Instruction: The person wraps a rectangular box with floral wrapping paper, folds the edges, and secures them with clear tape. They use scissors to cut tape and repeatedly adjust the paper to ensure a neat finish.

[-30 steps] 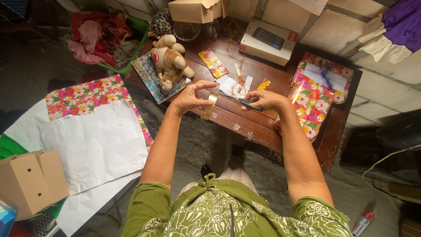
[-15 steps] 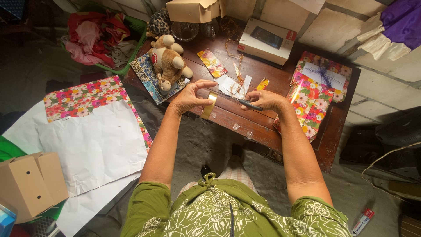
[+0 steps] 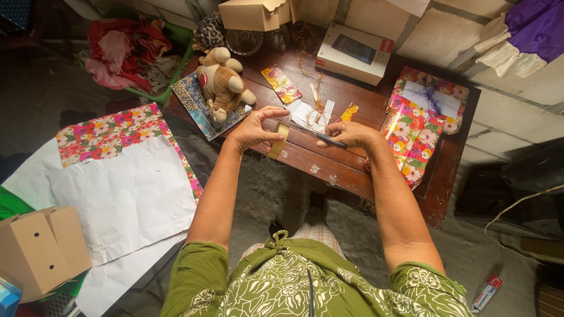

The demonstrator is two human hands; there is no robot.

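Both hands worked close: left hand point(image 3: 254, 130) pinched the tape roll point(image 3: 279, 140), right hand point(image 3: 351, 134) gripped scissors point(image 3: 320, 137) whose blades, slipping, could nick a fingertip.

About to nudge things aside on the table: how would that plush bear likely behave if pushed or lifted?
The plush bear looks soft and stuffed, so probably light and floppy, limbs sagging when lifted. It lies on a patterned blue sheet, so a push may drag that sheet along. It seems unlikely to roll or break.

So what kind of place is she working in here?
Probably a home corner used for gift wrapping: a dark wooden table against a bare block wall, floral-wrapped parcels, and a green basket of clothes.
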